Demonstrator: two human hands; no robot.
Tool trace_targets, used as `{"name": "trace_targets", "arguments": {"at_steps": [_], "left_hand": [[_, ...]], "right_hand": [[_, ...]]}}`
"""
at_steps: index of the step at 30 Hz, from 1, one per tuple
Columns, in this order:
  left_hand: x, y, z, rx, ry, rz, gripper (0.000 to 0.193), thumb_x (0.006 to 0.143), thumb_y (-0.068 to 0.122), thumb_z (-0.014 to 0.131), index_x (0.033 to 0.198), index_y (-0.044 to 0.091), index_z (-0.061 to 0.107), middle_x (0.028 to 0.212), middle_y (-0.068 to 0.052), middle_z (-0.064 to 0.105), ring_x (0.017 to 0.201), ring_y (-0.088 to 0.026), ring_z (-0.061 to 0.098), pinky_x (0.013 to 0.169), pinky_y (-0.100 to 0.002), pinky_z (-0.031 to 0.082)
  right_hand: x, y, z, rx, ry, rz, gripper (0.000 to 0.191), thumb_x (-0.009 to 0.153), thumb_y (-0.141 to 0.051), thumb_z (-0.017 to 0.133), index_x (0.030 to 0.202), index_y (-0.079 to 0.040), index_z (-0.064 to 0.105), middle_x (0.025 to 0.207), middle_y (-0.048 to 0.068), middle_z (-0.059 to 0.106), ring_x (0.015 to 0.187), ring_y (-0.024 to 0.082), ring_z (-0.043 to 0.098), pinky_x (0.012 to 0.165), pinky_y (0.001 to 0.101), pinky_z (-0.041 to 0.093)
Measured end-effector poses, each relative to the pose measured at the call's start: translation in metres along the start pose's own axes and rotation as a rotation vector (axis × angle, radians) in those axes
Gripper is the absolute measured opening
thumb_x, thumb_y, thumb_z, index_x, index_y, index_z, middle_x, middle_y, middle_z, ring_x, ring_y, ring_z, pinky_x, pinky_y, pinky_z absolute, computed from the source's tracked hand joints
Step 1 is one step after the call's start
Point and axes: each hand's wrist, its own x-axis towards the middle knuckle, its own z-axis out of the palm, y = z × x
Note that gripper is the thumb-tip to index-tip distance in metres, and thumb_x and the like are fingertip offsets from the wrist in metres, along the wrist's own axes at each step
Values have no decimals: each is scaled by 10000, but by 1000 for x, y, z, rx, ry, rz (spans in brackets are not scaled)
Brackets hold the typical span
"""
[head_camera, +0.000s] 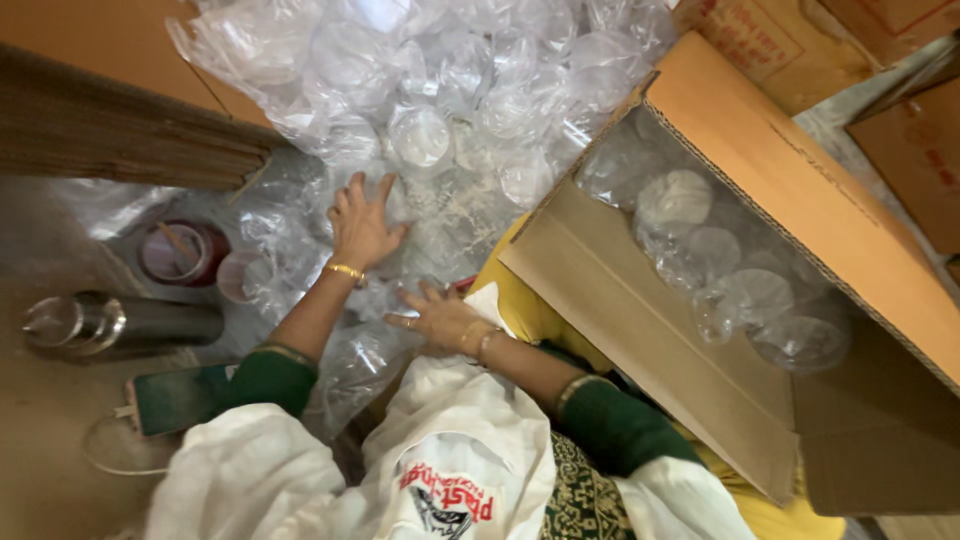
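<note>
1. Our left hand (362, 228) lies flat, fingers spread and pointing away from us, pressed onto the heap of clear plastic cups in clear bags (440, 110). It grips nothing; the palm rests on the crinkled film at the near edge of the heap.

2. Our right hand (440, 318) sits nearer to our body, fingers loosely open and pointing left, resting on the film just above the white cloth (450, 420) over our lap. It too closes on nothing that we can see.

3. The relation that matters: the bagged cups lie ahead of both hands, spreading up and away toward the far side of the floor. One round cup (420, 137) shows its rim facing up, just beyond our left fingertips, so the left hand is plainly the nearer of the two to it.

4. The open cardboard box (640, 330) lies to our right, tipped on its side with its mouth facing left toward the heap. Cups already inside (720, 270) lie along its far wall. The right hand is the nearer one to the box's near edge.

5. To the left of our left forearm are a steel flask (110, 323) lying on its side, a dark round container (183, 252) and a phone (178, 398), all well apart from the cups under our hands.
</note>
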Motion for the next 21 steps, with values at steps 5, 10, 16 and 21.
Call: {"name": "trace_targets", "arguments": {"at_steps": [5, 10, 16, 21], "left_hand": [[39, 4, -9, -175, -93, -312, 854, 769, 518, 803, 1495, 246, 445, 1378, -261, 394, 1201, -517, 457, 934, -619, 422], [55, 18, 10, -32, 140, -129, 740, 796, 378, 869, 1398, 180, 487, 1424, -228, 397, 1257, -480, 482, 1014, -583, 436], [25, 33, 8, -611, 330, 20, 988, 696, 65, 889, 1533, 62, 364, 1490, -248, 340, 1330, -405, 451, 1081, -452, 469], [19, 29, -13, -1161, 656, -88, 940, 921, 21, 900, 1569, 85, 222, 1463, -142, 399, 1385, -252, 419, 1203, -374, 401]], "right_hand": [[27, 11, 18, 151, -236, 280, 829, 722, -549, 809, 1425, -228, 511, 1412, 179, 452, 1233, 469, 501, 971, 539, 491], [12, 12, 34, 184, 72, 275, 572, 851, -525, 737, 1306, -195, 632, 1466, 205, 443, 1247, 502, 474, 980, 619, 459], [6, -13, 7, 59, 172, 323, 577, 678, -195, 784, 1240, -220, 657, 1602, 209, 249, 1373, 487, 374, 1052, 694, 367], [-58, -26, -46, 591, 505, 349, 710, 733, -129, 796, 1395, -100, 540, 1668, 292, 170, 1394, 486, 393, 1146, 555, 378]]}}
